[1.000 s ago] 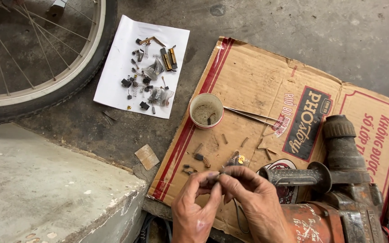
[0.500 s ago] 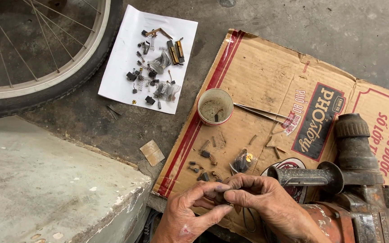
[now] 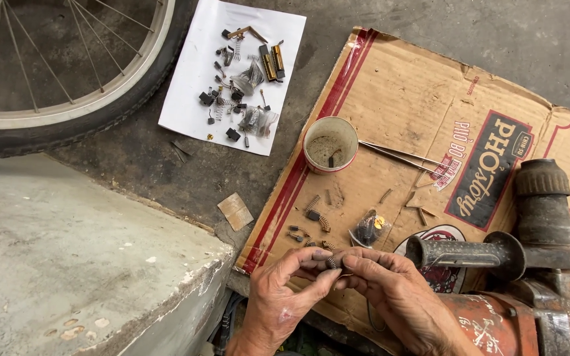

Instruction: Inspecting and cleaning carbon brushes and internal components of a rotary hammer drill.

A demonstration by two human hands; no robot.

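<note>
My left hand (image 3: pixel 285 293) and my right hand (image 3: pixel 394 293) meet at the bottom of the head view, fingertips pinched together on a small spring part (image 3: pixel 332 262). Both hover over the near edge of a flattened cardboard sheet (image 3: pixel 390 112). Just beyond my fingers lie loose small springs and dark blocks (image 3: pixel 316 217) and a small plastic bag with a part inside (image 3: pixel 368 229). A heavy old power drill with a side handle (image 3: pixel 536 264) lies right beside my right hand.
A small round cup (image 3: pixel 330 144) stands on the cardboard with long tweezers (image 3: pixel 400 155) next to it. A white paper sheet (image 3: pixel 192 99) carries several small parts. A bicycle wheel (image 3: pixel 67 112) is at upper left, a concrete step (image 3: pixel 67 264) at lower left.
The view has shifted, so everything sits slightly lower and farther right in frame. My hands stay together on the small part, with fingers slightly repositioned.
</note>
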